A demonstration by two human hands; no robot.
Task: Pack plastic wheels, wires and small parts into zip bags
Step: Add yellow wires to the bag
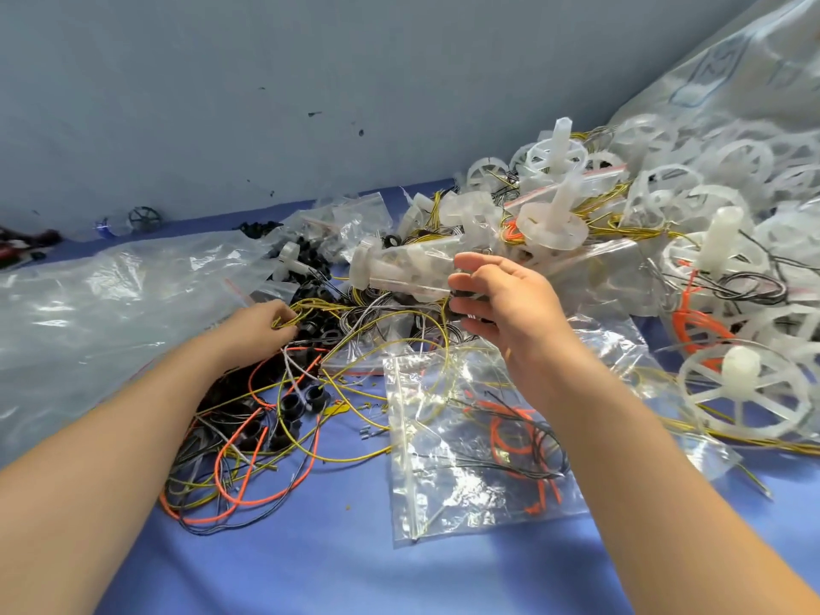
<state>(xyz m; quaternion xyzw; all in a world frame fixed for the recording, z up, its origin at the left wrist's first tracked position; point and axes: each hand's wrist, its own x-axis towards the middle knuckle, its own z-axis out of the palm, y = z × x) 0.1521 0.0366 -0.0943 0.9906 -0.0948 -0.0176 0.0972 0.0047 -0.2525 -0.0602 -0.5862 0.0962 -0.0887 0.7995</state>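
Right hand (501, 304) is gripping one end of a clear zip bag stuffed with white plastic wheel parts (399, 270), fingers half curled, lifting it over the blue tablecloth (310, 561).
Left hand (262, 321) is pinching thin yellow wires (310, 304) at the top of a tangle of orange, black and yellow wires (248, 459) beside small black plastic rings (306, 397). Below the right wrist, a flat clear zip bag of orange and black wires (479, 450) is lying; loose white spoked plastic wheels (665, 193) are heaping up far right.
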